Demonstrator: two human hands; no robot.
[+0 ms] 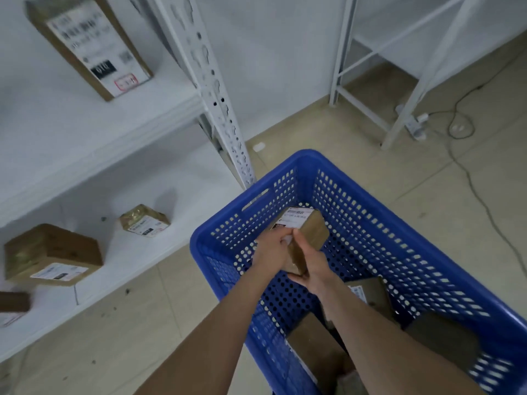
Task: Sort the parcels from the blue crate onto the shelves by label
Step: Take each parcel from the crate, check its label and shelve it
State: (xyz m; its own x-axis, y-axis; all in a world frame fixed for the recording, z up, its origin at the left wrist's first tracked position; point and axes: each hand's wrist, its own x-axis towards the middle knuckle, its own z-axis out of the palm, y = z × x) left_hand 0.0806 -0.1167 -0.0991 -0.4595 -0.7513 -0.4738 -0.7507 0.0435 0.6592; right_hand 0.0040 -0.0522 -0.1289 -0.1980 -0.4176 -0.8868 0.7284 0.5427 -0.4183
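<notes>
The upper shelf (85, 118) carries a labelled top box (88, 47). On the lower shelf (171, 189) sit an edge box (12, 302), cut off by the frame, then a large box (51, 255) and a small box (144, 220), well apart. A post (216, 89) stands just beside the crate (310, 156). Inside the crate, toward its far end, a parcel (309, 232) is tilted, label up — the left hand (272, 249) curls its fingers round the near label end, while the right hand (312, 266) clasps the brown side. Loose boxes (313, 346) lie in the crate's near end. Farther right, a rack (413, 67) stands on the floor, with a cable (467, 178) beside it.
</notes>
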